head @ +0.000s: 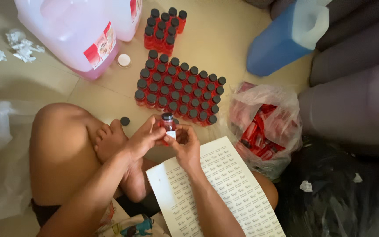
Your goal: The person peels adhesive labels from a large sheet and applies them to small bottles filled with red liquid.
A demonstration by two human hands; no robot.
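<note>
A small red bottle [168, 124] with a black cap is held upright between both hands just above the floor. My left hand [143, 138] grips it from the left, and my right hand [187, 145] presses a small white sticker onto its front. A white sheet of small labels [224, 184] lies across my right leg, right under my right hand. Beyond the hands, several rows of matching red bottles [178, 90] stand on the tiled floor, with a smaller group of bottles [164, 27] farther back.
A large pink jug [71, 35] and a loose white cap [124, 60] sit at the back left. A loose black cap [125, 120] lies by my foot. A plastic bag of red bottles [262, 127] rests to the right. A blue container [286, 37] lies at the back right.
</note>
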